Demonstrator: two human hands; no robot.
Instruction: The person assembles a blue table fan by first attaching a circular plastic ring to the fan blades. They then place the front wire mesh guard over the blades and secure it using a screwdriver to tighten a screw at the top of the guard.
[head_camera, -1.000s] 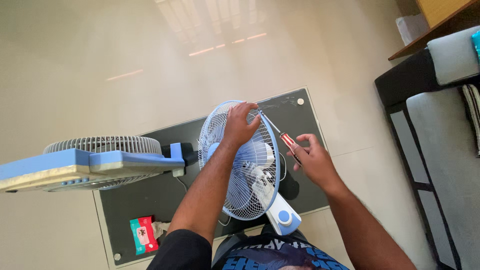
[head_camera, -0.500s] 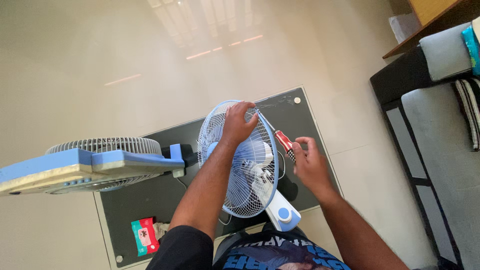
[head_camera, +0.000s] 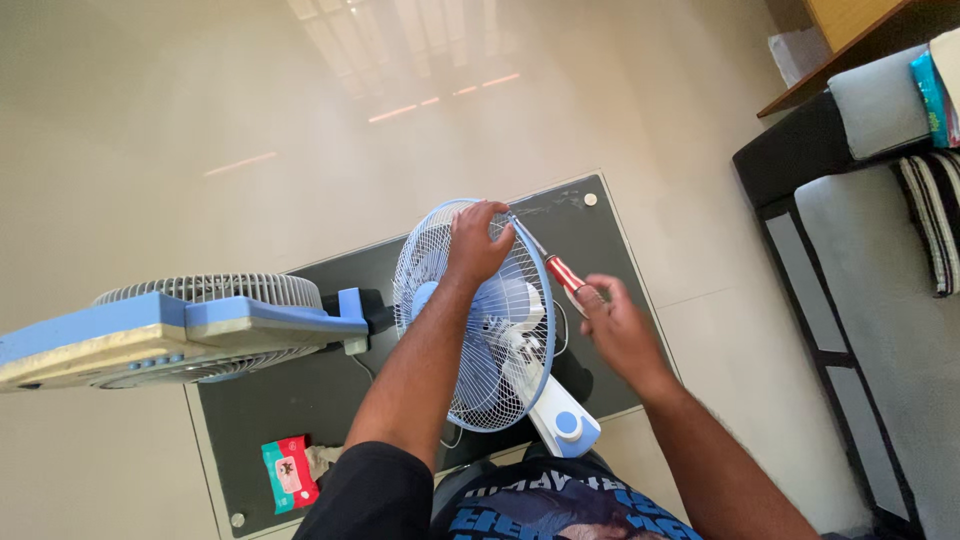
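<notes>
— His left hand (head_camera: 478, 240) clamps the white fan grille (head_camera: 470, 315) on the black glass table (head_camera: 590, 225); right hand (head_camera: 612, 325) grips a red-handled screwdriver (head_camera: 556, 268) at its rim.

— If that tip slips, I reckon it jabs his fingers.

Black short sleeve, dark shirt with blue lettering, and 2 bare forearms.
</notes>
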